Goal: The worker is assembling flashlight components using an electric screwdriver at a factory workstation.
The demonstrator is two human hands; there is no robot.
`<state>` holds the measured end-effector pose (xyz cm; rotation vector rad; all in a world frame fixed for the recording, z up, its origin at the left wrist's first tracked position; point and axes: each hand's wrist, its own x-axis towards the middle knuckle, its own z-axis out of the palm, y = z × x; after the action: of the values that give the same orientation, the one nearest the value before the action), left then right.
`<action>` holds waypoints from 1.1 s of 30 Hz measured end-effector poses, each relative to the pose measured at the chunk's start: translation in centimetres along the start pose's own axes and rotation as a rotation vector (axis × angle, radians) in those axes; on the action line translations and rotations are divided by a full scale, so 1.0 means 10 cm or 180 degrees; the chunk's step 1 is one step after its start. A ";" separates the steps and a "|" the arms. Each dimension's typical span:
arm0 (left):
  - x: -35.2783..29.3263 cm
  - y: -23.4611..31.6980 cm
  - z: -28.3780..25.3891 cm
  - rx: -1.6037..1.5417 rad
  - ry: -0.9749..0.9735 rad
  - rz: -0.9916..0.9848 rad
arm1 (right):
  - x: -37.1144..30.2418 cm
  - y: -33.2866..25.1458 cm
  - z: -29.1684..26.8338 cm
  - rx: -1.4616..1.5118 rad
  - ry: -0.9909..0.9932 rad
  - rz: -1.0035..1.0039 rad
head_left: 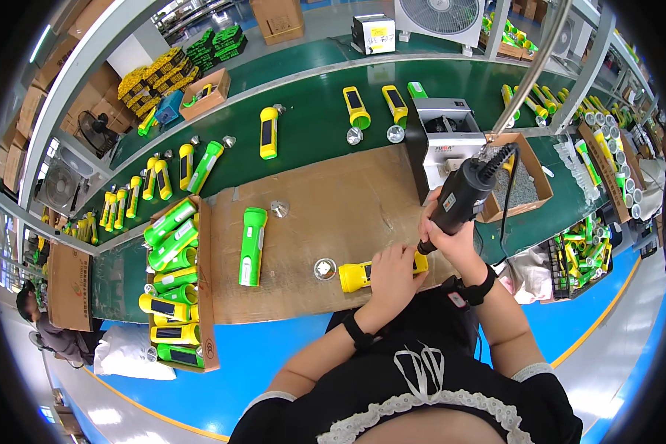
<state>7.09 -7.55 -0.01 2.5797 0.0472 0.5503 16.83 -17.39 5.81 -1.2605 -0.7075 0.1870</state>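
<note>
On the brown cardboard sheet (pixel 311 192), a yellow flashlight (pixel 355 277) lies on its side near the table's front edge. My left hand (pixel 396 275) is closed over its body and holds it down. A black electric screwdriver (pixel 460 198) is gripped in my right hand (pixel 451 235), its tip pointing down at the tail end of the flashlight. My fingers hide the exact contact point. Left of the flashlight's head sits a loose round reflector (pixel 324 268). Further left lie a green flashlight (pixel 252 246) and another reflector (pixel 279 209).
An open carton (pixel 208 296) packed with green and yellow flashlights stands at the left. A grey machine (pixel 445 129) and a box of screws (pixel 544 194) stand at the right. The screwdriver's black cord loops beside a metal pole (pixel 534 70). More flashlights (pixel 268 133) stretch along the green belt.
</note>
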 end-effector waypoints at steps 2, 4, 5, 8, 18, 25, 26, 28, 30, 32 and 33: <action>0.00 0.01 0.01 0.0039 0.0017 0.0019 | 0.00 0.01 -0.03 -0.0171 -0.0135 -0.0007; 0.02 0.02 0.00 0.0072 0.0026 0.0037 | 0.00 0.02 -0.02 -0.0208 -0.0150 -0.0073; 0.02 0.02 -0.01 0.0080 -0.0031 0.0007 | -0.01 0.01 -0.02 -0.0245 -0.0176 -0.0109; 0.02 0.03 -0.03 0.0015 -0.0098 -0.0038 | -0.05 -0.10 -0.03 -0.0169 0.0096 -0.0506; -0.19 -0.20 -0.62 -0.0255 0.0325 0.0331 | 0.64 -0.44 -0.62 -0.0407 0.1601 -0.1647; -0.42 -0.60 -0.74 0.0180 -0.0129 0.0134 | 0.71 -0.33 -0.58 -0.0550 0.1456 -0.1317; -0.41 -0.61 -0.72 0.0134 -0.0138 0.0134 | 0.72 -0.34 -0.57 -0.0554 0.1435 -0.1293; -0.40 -0.60 -0.68 0.0075 -0.0150 0.0105 | 0.74 -0.38 -0.57 -0.0571 0.1285 -0.1168; -0.34 -0.58 -0.65 0.0036 -0.0095 0.0071 | 0.74 -0.43 -0.52 -0.0620 0.1292 -0.1094; -0.30 -0.55 -0.55 -0.0008 0.0012 0.0039 | 0.62 -0.42 -0.50 -0.0203 0.1149 -0.0949; -0.31 -0.53 -0.50 -0.0045 0.0108 0.0008 | 0.54 -0.42 -0.43 -0.0023 0.1074 -0.0969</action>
<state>2.68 -1.00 0.30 2.5572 0.0516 0.5932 22.51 -19.52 11.19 -1.1388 -0.5969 -0.2728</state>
